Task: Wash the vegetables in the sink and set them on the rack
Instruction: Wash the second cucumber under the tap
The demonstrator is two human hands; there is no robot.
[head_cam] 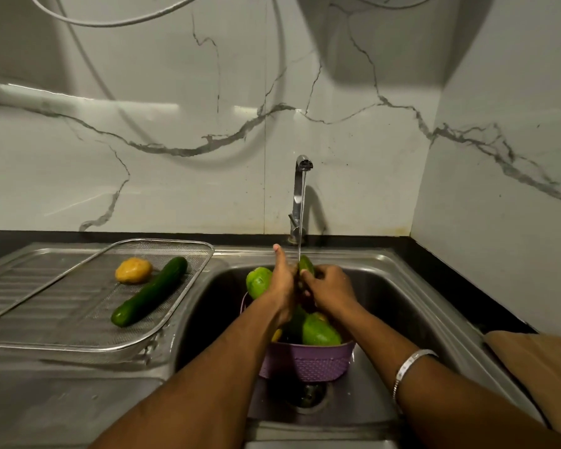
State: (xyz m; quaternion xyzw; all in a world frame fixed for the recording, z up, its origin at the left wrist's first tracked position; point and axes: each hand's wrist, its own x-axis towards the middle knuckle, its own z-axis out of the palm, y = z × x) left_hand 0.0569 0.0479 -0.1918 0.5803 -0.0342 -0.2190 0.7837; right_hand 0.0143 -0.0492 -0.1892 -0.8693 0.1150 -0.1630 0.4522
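Observation:
Both hands hold a dark green cucumber (306,266) upright under the running tap (301,196) over the steel sink (386,296). My left hand (284,281) wraps its left side, thumb up. My right hand (329,288) curls round its lower part. Below them a purple basket (308,361) stands in the sink with light green vegetables (318,332) in it, one (259,281) sticking up at the left. On the wire mesh rack (78,338) on the drainboard lie a long cucumber (149,296) and a yellow potato (133,270).
The sink drain (308,395) sits just in front of the basket. A brown cloth (541,367) lies on the black counter at the right. A marble wall stands behind the tap, and a white hose (110,22) hangs across it at the top.

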